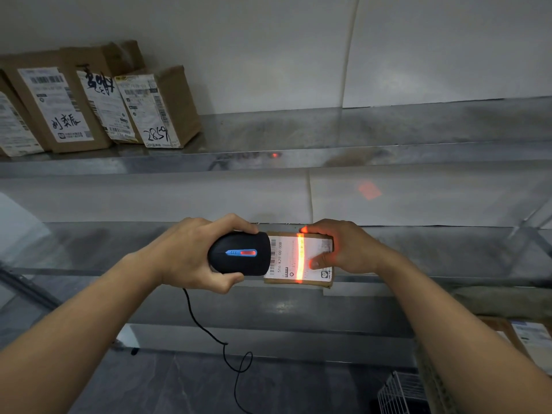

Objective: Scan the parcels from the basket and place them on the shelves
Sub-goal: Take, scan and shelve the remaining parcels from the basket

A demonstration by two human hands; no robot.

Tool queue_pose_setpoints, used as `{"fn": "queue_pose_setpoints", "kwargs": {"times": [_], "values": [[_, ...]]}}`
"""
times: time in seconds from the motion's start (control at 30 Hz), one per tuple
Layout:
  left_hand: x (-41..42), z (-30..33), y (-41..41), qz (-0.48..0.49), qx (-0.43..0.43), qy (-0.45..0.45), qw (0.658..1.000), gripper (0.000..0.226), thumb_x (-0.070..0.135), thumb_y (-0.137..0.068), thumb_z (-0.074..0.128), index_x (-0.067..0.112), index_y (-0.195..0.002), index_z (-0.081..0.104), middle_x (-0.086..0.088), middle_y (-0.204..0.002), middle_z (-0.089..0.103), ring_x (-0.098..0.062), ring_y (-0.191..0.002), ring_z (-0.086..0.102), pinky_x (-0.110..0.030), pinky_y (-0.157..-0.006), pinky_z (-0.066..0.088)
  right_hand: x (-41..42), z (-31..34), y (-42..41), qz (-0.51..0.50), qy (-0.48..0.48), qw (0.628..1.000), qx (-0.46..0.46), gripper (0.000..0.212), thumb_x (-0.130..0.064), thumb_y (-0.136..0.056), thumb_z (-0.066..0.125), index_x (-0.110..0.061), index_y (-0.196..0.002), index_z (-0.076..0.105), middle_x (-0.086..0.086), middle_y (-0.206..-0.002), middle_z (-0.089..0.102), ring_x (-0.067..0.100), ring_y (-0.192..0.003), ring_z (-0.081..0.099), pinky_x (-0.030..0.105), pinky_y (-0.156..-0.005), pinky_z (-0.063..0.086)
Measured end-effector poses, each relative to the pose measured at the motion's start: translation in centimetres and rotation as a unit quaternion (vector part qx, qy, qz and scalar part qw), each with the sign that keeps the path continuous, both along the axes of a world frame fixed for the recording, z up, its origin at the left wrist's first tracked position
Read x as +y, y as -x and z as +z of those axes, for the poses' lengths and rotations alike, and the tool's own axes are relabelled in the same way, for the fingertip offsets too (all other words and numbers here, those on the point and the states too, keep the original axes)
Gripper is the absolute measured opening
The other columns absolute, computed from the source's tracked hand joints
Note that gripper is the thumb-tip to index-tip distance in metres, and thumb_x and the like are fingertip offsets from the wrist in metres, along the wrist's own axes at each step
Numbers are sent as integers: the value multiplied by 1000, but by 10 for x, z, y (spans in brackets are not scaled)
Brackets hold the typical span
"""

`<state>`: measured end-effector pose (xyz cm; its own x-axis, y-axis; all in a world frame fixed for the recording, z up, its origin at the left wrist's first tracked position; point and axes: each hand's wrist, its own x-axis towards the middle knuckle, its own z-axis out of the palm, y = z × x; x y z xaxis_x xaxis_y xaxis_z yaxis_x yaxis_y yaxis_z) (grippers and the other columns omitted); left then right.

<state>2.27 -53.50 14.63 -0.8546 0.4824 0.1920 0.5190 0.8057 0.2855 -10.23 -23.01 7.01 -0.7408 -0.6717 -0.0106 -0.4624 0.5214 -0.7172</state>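
I note the left hand (191, 252) wrapped closed around the black barcode scanner (239, 253). At its 3 o'clock, the right hand (343, 249) fingers pinch the labelled cardboard parcel (298, 258), red beam crossing its label, before the shelf (418, 150).

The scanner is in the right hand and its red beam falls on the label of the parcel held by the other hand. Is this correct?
Not quite: the head view shows the scanner in the left hand; its red beam falls on the label of the parcel held by the right hand.
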Motion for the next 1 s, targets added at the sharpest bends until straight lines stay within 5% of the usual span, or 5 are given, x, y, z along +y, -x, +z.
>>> {"fn": "queue_pose_setpoints", "kwargs": {"times": [0.23,0.4,0.57,0.67,1.0], "values": [[-12,1,-2,27,12,-76,997,71,51,-72,78,49,-134,44,17,-108,70,-7,-86,71,-35,-74,59,9,9,-6,-41,78,996,-28,67,-21,-76,90,-29,-135,61,-21,-120,63,0,-108,63,19,-89,56],[-29,10,-10,78,94,-249,961,65,55,-72,79,56,-131,51,25,-122,65,-4,-104,69,-17,-86,54,7,34,-20,-89,180,979,-35,66,-19,-75,91,-25,-134,62,-16,-116,70,1,-104,68,25,-85,60],[-42,20,-18,150,151,-320,923,58,49,-70,76,51,-125,55,27,-115,68,-2,-93,70,-13,-77,54,-13,73,-34,-97,295,950,-19,55,-14,-74,89,-39,-117,64,-19,-107,74,5,-100,71,27,-83,61],[-46,18,-21,189,158,-369,896,58,49,-69,76,47,-123,57,25,-111,70,-5,-88,72,-23,-70,60,-32,96,-39,-89,360,929,-11,53,-17,-76,87,-30,-123,66,-13,-110,75,10,-102,72,28,-81,61],[-53,23,-26,238,182,-450,841,52,52,-67,78,54,-116,60,-14,-99,68,-18,-59,68,-25,-50,55,-111,145,-32,-110,481,869,30,49,-15,-82,85,-17,-127,64,-5,-113,74,10,-102,72,26,-79,61]]}}
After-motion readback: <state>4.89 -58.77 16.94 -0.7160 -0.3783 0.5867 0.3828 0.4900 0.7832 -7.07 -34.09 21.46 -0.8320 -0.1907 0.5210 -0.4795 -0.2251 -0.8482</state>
